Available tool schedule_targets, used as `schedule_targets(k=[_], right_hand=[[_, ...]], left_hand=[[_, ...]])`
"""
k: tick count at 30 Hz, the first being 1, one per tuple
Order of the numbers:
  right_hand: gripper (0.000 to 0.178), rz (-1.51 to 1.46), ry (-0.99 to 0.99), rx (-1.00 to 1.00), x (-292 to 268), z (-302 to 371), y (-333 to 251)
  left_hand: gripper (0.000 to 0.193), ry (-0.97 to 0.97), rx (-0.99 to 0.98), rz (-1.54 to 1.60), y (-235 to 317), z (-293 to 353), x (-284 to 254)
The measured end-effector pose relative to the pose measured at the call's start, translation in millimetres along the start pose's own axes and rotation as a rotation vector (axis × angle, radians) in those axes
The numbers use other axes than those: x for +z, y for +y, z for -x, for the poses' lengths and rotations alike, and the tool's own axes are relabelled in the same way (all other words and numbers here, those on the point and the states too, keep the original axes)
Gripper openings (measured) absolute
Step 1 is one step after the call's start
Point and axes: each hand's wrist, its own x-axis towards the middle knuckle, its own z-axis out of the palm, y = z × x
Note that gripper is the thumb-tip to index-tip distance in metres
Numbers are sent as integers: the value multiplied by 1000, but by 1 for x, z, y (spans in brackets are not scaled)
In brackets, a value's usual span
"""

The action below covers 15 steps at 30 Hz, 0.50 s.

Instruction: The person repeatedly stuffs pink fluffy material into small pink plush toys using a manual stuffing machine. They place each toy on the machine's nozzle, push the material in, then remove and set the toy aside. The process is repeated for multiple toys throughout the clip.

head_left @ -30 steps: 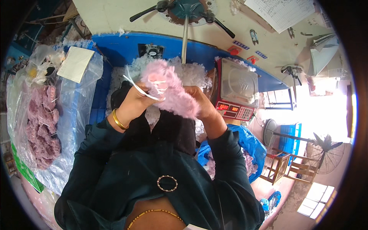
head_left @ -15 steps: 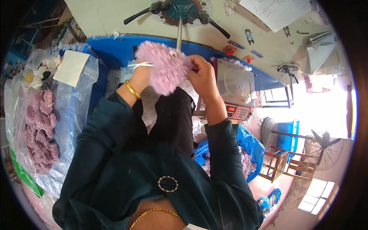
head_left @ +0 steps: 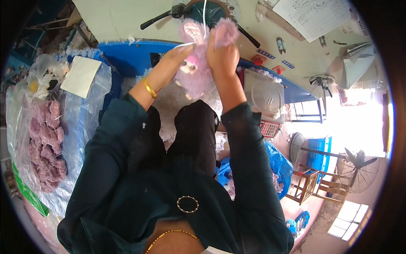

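Observation:
A fluffy pink plush bunny [head_left: 198, 84] hangs upright between my hands, its small pale face and bright pink forehead turned up toward me. My left hand [head_left: 174, 62] grips its left side near the head. My right hand [head_left: 224, 58] is wrapped round the other side, below the right ear. The ears point up toward the round metal machine fitting [head_left: 202, 10] on the worktop, and cover part of it. A white cord [head_left: 205, 17] runs up from between the ears; another white strand sticks out by my left hand. My fingertips are partly hidden by the fur.
On the left, limp pink plush skins [head_left: 46, 144] lie on clear plastic sheeting beside a pale card [head_left: 80, 76]. White stuffing fluff lies below the blue table edge [head_left: 127, 57]. To the right are a red scale [head_left: 269, 128], a blue bag [head_left: 279, 165] and a standing fan [head_left: 357, 169].
Both hands have moved up toward the machine with the bunny. It has turned from a furry side to show its face and ears, and my right hand now wraps round it.

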Motion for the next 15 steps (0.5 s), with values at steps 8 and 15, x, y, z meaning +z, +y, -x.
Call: schedule_targets(k=[8, 15], right_hand=[[29, -682, -16, 263, -25, 47, -2], [34, -569, -273, 114, -50, 55, -15]], left_hand=[[40, -196, 33, -163, -14, 36, -13], [32, 11, 708, -1128, -13, 49, 12]])
